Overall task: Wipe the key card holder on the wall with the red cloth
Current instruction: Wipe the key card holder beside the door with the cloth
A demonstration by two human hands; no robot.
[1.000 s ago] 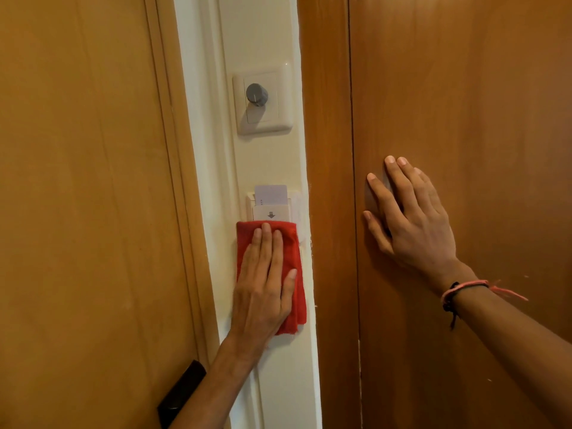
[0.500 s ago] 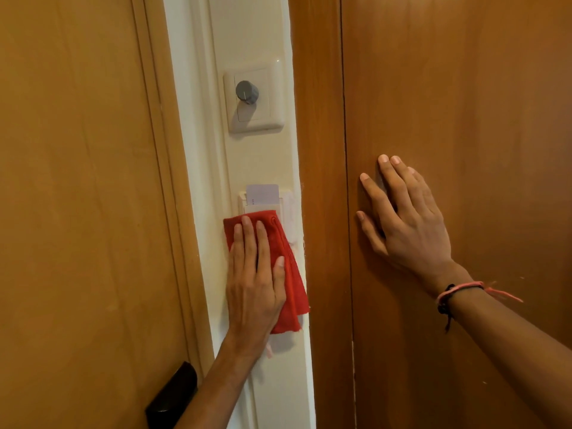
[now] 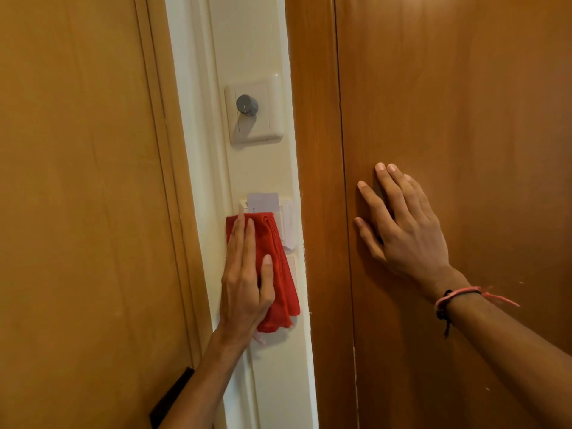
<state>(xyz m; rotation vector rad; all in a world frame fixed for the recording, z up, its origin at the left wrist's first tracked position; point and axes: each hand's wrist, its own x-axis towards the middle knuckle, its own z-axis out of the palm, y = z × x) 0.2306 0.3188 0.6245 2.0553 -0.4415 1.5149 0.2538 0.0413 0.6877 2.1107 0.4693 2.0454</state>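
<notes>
On the wall strip, our left hand (image 3: 244,286) presses the red cloth (image 3: 278,274) flat over the key card holder (image 3: 286,224) (card (image 3: 263,202) inserted); our right hand (image 3: 402,224) rests open, empty, on the wooden panel (image 3: 464,88).

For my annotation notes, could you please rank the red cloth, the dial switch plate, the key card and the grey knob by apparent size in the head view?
1. red cloth, though the left hand partly covers it
2. dial switch plate
3. key card, only its top showing
4. grey knob
</notes>
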